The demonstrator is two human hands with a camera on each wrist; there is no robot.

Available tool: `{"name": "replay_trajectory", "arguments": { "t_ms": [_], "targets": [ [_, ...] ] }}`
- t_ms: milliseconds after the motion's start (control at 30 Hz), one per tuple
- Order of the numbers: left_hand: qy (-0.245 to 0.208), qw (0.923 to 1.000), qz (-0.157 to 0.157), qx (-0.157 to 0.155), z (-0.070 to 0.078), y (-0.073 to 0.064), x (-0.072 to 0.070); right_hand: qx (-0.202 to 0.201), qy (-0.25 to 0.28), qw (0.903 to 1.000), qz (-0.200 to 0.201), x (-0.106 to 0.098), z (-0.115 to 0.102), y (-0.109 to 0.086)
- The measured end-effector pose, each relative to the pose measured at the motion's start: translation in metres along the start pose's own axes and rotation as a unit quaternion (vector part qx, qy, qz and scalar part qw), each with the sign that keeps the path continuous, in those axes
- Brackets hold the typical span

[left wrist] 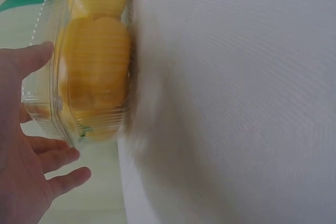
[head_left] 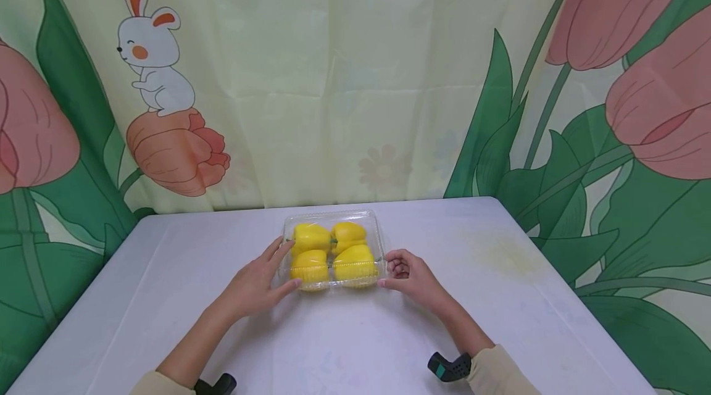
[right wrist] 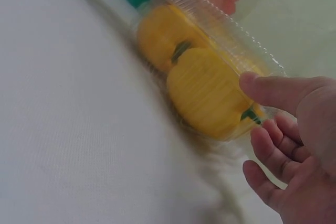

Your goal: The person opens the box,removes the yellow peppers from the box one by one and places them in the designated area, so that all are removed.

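Observation:
A clear plastic clamshell box [head_left: 339, 287] sits on the table with several yellow bell peppers [head_left: 355, 264] inside; green stems [right wrist: 181, 51] show through its wall. At its left side is my left hand [head_left: 255, 287], fingers spread and fairly straight, its thumb against the front corner. In the left wrist view, the thumb [left wrist: 34, 59] touches the box's edge and the other fingers lie by its side. My right hand [head_left: 413, 278] is at the right front corner. Its thumb [right wrist: 273, 90] touches the box edge, while its other fingers bend loosely beside the wall.
The white-covered table [head_left: 472, 321] stands against a printed curtain [head_left: 355, 74] with tulips and a rabbit. A black wrist device [head_left: 450, 367] is strapped to the right wrist, and another [head_left: 216, 384] shows at the left wrist. The table's far edge lies just behind the box.

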State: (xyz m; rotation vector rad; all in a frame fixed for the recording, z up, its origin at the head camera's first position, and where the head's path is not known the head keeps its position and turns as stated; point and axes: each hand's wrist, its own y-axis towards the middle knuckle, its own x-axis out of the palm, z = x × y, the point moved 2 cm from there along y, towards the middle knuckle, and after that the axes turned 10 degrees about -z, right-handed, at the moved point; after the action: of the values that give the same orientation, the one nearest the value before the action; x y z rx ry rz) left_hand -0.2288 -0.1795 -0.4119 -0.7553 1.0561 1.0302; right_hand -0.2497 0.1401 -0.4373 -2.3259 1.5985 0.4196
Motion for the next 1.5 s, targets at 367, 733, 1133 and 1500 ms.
{"name": "replay_trajectory", "arguments": {
  "t_ms": [367, 733, 1133, 1500],
  "targets": [
    [0.003, 1.0, -0.004, -0.002, 0.0003, 0.0011, -0.0008, 0.004, -0.007, 0.9998, 0.019, 0.0, 0.0, -0.0012],
    [0.004, 1.0, -0.007, -0.005, 0.0006, 0.0017, -0.0015, 0.004, 0.0, 0.9999, 0.016, -0.0008, 0.0011, -0.0008],
    [-0.002, 0.9999, -0.007, -0.008, 0.0026, 0.0011, -0.0028, 0.02, 0.002, 0.9993, 0.032, -0.0014, 0.0016, -0.003],
    [-0.006, 0.9999, -0.007, -0.006, 0.004, 0.0011, -0.0023, 0.025, 0.012, 0.9996, 0.01, -0.005, -0.0019, -0.0032]
  ]
}}
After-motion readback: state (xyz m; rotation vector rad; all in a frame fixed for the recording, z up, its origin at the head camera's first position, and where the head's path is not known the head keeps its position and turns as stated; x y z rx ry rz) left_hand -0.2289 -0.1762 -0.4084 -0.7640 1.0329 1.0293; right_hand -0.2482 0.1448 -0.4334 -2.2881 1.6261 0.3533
